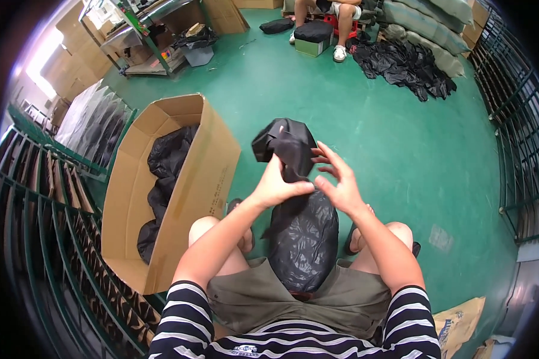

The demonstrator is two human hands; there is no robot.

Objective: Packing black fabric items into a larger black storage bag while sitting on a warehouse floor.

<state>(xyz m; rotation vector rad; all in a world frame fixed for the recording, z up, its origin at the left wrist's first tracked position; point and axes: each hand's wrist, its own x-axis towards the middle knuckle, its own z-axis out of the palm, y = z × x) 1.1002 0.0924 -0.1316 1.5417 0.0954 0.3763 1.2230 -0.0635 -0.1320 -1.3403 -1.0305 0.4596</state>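
sitting over one full black bag (pixel 302 242) between the knees, the left hand (pixel 276 184) pinches its twisted neck while the right hand (pixel 339 182) hovers beside, fingers spread. one open cardboard box (pixel 200 173) stands left.

An open cardboard box (pixel 179 197) is sitting at the left with black bags (pixel 164 173) lying inside; another person (pixel 335 18) is sitting beyond, black bags piling (pixel 407 66) nearby on the green floor (pixel 413 155).
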